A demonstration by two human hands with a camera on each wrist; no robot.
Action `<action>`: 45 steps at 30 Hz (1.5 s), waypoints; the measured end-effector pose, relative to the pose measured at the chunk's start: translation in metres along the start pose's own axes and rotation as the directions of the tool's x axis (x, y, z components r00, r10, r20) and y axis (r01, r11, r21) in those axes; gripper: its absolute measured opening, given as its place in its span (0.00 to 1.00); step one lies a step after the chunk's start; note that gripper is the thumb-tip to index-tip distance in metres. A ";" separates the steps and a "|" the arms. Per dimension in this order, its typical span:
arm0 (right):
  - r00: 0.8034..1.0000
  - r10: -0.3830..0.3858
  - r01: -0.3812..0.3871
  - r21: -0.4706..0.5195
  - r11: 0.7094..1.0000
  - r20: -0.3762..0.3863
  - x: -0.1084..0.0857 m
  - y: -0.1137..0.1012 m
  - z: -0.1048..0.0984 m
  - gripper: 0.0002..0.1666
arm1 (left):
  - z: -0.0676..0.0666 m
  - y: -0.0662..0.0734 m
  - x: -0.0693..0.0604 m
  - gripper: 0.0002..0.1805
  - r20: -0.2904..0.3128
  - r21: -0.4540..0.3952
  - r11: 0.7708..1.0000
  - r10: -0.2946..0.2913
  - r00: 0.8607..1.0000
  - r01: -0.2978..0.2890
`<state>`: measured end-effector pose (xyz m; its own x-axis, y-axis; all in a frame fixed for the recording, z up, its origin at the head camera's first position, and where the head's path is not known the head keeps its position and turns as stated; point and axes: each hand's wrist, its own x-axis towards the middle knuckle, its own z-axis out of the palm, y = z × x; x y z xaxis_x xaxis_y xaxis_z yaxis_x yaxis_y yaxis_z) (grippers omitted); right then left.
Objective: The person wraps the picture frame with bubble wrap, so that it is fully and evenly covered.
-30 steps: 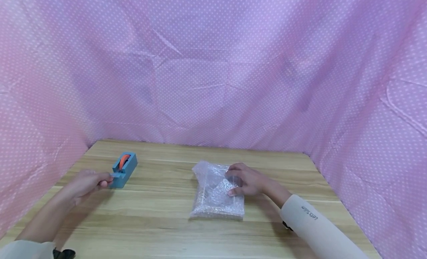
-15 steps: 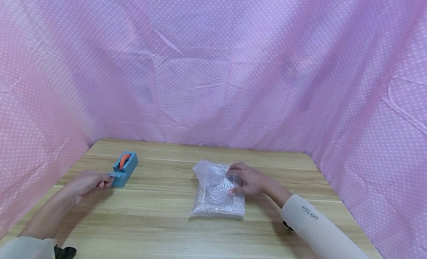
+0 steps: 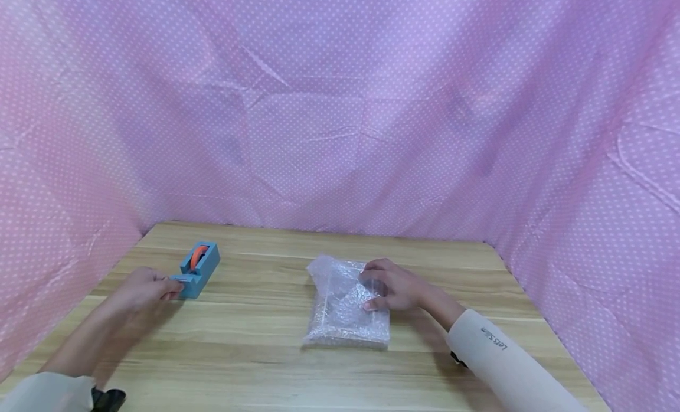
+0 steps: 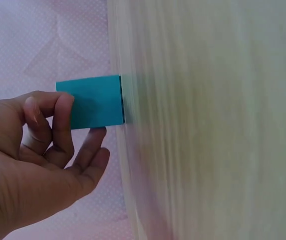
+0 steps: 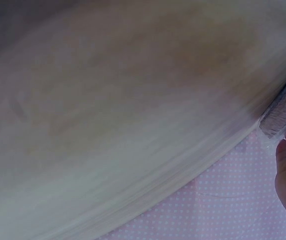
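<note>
At the front end of the blue tape dispenser (image 3: pixel 204 271), my left hand (image 3: pixel 139 293) has thumb and fingertips pinched together at the cutting edge. The tape's free end there is too small to make out clearly. An orange tape roll (image 3: pixel 198 257) sits inside the dispenser. In the left wrist view, my left hand's fingers (image 4: pixel 63 107) bend close about the dispenser's teal front (image 4: pixel 95 105). My right hand (image 3: pixel 395 287) rests with spread, slightly bent fingers on the right side of a bubble-wrapped flat package (image 3: pixel 340 323). Its contents are blurred by the wrap.
Both things stand on a light wooden table (image 3: pixel 255 365). Pink dotted cloth (image 3: pixel 329 134) hangs behind the table and along both sides. In the right wrist view, the package's edge (image 5: pixel 285 107) shows only at the far right.
My left hand has turned and shifted slightly at the dispenser's front end, its thumb now across the cutter. The right hand and the package have stayed in place.
</note>
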<state>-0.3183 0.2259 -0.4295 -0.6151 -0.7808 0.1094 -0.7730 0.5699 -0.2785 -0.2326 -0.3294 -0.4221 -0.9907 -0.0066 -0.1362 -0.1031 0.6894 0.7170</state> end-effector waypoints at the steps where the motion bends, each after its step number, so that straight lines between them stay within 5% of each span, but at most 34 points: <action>1: 1.000 -0.003 0.003 0.000 1.000 -0.004 0.000 0.000 0.000 0.40 | 0.000 -0.001 0.000 0.19 0.002 -0.003 1.000 -0.002 1.000 0.002; 7: 1.000 0.014 -0.014 -0.003 1.000 0.006 0.001 0.002 0.000 0.40 | -0.004 -0.001 0.000 0.21 0.020 -0.020 1.000 -0.015 1.000 0.015; 18: 1.000 0.001 -0.001 0.005 1.000 0.004 0.001 0.001 -0.001 0.39 | -0.009 0.001 -0.001 0.20 -0.022 0.056 0.994 0.094 0.995 -0.093; 24: 1.000 0.017 -0.017 0.000 1.000 0.016 0.001 0.000 -0.001 0.41 | -0.011 0.000 0.000 0.21 -0.029 0.080 0.992 0.102 0.994 -0.100; 30: 0.999 0.019 -0.019 0.012 1.000 0.027 0.000 -0.003 -0.003 0.44 | -0.026 0.003 -0.007 0.24 -0.045 0.089 0.992 0.093 0.995 -0.089; 36: 1.000 0.020 -0.020 -0.003 1.000 0.019 0.000 -0.001 0.000 0.43 | -0.040 0.020 -0.017 0.30 -0.022 0.025 0.995 0.099 0.995 -0.098; 41: 1.000 0.016 -0.017 0.001 1.000 0.018 -0.001 -0.001 0.000 0.43 | -0.041 0.037 -0.026 0.27 0.024 0.000 0.985 0.173 0.985 -0.173; 45: 1.000 -0.003 0.003 0.008 1.000 0.010 -0.001 -0.002 -0.001 0.42 | -0.034 0.049 -0.030 0.20 0.061 -0.019 0.959 0.285 0.957 -0.284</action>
<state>-0.3160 0.2259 -0.4280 -0.6112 -0.7851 0.1006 -0.7736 0.5657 -0.2854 -0.2112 -0.3200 -0.3591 -0.9716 0.2344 0.0322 0.1810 0.6488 0.7391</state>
